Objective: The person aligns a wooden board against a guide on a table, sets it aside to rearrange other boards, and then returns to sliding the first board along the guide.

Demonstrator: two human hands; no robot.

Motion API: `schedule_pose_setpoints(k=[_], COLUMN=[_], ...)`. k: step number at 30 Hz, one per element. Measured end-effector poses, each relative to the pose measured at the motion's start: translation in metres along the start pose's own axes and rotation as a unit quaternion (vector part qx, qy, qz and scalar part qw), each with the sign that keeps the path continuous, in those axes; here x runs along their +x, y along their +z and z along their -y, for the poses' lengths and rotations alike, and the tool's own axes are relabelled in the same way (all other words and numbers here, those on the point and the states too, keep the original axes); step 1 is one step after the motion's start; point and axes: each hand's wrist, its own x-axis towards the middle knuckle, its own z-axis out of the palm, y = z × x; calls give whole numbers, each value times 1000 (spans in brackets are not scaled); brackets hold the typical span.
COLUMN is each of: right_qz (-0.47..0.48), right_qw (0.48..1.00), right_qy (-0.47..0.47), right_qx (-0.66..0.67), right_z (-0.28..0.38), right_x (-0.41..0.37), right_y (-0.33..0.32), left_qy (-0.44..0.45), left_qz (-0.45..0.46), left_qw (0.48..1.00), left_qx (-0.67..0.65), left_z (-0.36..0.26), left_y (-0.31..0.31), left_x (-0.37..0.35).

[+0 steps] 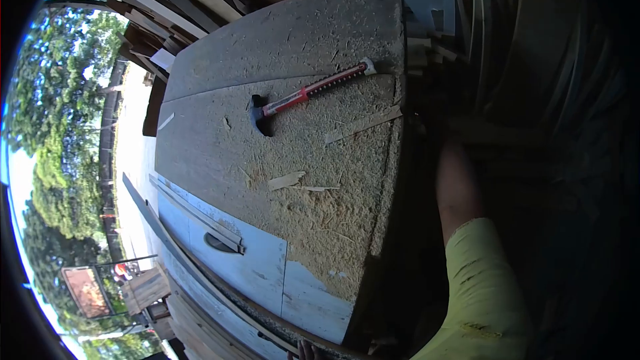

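Note:
At the bottom edge, the fingers of my left hand (305, 351) curl over a long wooden strip (233, 303) that runs along the bench's lower left side. Only these fingers show. My right arm, in a yellow sleeve, reaches up into deep shadow beside the bench. Darkness hides my right hand, so its fingers cannot be seen. A claw hammer (303, 95) with a red and black handle lies on the sawdust-covered bench top (200, 133). Wood splinters (287, 181) and a thin offcut (363, 124) lie near it.
A pale blue panel (260, 277) with a dark slot forms the bench's lower left part, with a narrow strip (200, 217) on it. Stacked boards (167, 7) stand at the upper left. More timber (477, 20) leans at the upper right. Outside, a sign (85, 291) stands near trees.

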Motion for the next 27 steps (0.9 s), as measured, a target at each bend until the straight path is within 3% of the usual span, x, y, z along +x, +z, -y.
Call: schedule_pose_setpoints(k=[3, 6, 8, 9, 12, 14, 15, 16, 18, 20, 21, 22, 24, 27], right_qz=[53, 135, 188, 220, 295, 336, 351, 368, 392, 405, 414, 421, 431, 431], right_qw=[997, 986, 974, 966, 941, 926, 919, 912, 901, 893, 886, 879, 868, 854], right_qy=[8, -5, -19, -23, -49, -64, -68, -72, -79, -96, -108, -121, -148, -198], right_qx=[-48, -98, -123, -132, -156, -162, -164, -166, -167, -173, -181, -187, -197, -216], right_z=[-51, -117, -151, -172, -214, -244, -257, -266, -278, -281, -288, -291, -289, -286], right_x=[-36, -127, -193, -228, -313, -351, -364, -375, -391, -395, -395, -395, -389, -376], right_y=[58, 108, 114, 116, 102, 90, 79, 69, 50, 30, 31, 26, 21, 19], left_qy=[-34, -40, -87, 38, 57, 309, 304, 495, 548, 523, 459, 460, 542, 558], left_qz=[49, 55, 58, -69, -18, 44, 157, 138, 230, 93, 32, 20, -87, -159], left_qw=[998, 998, 993, 996, 994, 917, 770, 694, 654, 674, 641, 634, 718, 687], left_qx=[4, 16, -59, -47, -89, -247, -539, -505, -467, -514, -615, -621, -428, -437], left_z=[-12, -23, -44, -1, 13, 29, -14, -29, -16, -11, -2, -5, -10, -9], left_y=[-13, -20, -44, 3, -11, -32, -63, -63, -37, -39, -52, -47, -41, -43], left_x=[6, 4, -8, -3, -6, -12, -45, -44, -46, -66, -78, -86, -102, -122])
